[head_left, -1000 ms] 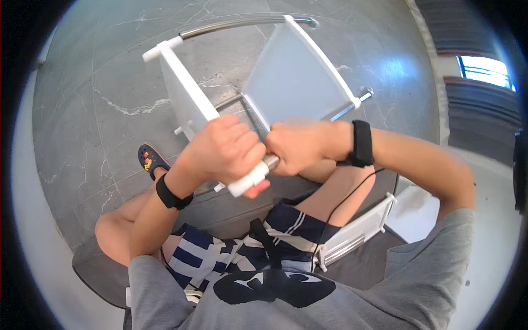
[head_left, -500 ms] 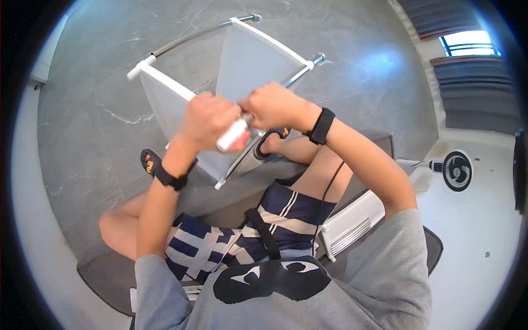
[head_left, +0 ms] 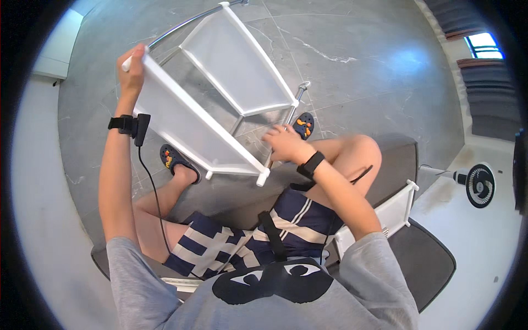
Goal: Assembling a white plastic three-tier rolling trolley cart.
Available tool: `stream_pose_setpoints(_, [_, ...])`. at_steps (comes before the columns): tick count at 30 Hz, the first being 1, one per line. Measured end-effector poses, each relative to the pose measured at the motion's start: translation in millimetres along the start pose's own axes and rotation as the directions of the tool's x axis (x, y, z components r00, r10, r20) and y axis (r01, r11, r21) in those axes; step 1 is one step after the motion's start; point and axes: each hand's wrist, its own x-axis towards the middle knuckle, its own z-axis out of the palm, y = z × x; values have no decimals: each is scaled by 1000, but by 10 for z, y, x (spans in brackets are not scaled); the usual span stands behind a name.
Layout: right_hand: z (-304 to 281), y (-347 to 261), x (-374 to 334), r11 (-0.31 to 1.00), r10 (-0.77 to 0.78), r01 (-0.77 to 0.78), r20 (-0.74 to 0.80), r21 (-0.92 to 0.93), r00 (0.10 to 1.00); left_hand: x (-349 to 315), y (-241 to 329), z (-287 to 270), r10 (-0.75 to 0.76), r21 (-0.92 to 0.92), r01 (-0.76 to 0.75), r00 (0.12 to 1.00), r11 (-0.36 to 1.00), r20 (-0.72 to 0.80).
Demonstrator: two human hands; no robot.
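Observation:
A frame of white shelf panels and chrome tubes stands tilted in front of me. My left hand (head_left: pixel 131 76) is closed around the far left corner of the nearer shelf panel (head_left: pixel 192 115), beside its white end. The farther shelf panel (head_left: pixel 239 60) is set parallel to it, joined by a metal tube (head_left: pixel 288 114) on the right and another tube (head_left: pixel 181 26) at the back. My right hand (head_left: pixel 288 144) is slightly blurred, its fingers bent over the right-hand tube between the two panels. Part of that tube is hidden under the hand.
I sit on a dark grey sofa (head_left: pixel 396 157), my feet in dark clogs (head_left: pixel 175 158) on the grey tiled floor. Another white panel (head_left: pixel 397 212) lies on the sofa to my right. A black fan (head_left: pixel 480 186) is farther right. A dark cable (head_left: pixel 151 184) hangs from my left wrist.
My hands were together at a white piece in the middle. They are now apart, the left at the panel's far left corner, the right at the tube. The frame has turned and shifted.

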Motion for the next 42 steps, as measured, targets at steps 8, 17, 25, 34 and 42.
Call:
stream_pose_setpoints(8, [-305,142,232,943,-254,273,-115,193,960,23,-996,-465,-523,213,520,851,827,-50])
stream_pose_setpoints(17, [-439,-9,284,930,-271,325,-278,171,921,-740,-773,-614,-801,287,752,586,594,123])
stream_pose_setpoints(25, [-928,-121,655,908,-310,403,-465,113,829,-1466,1617,-89,-28,202,-234,587,951,809])
stream_pose_setpoints(34, [-1535,-691,708,847,-455,454,-66,275,888,-1262,1435,-197,417,-75,-473,678,878,605])
stream_pose_setpoints(42, [-1564,-1265,1401,817,-542,-231,840,528,2,-1334,1323,-268,509,-168,-500,691,849,513])
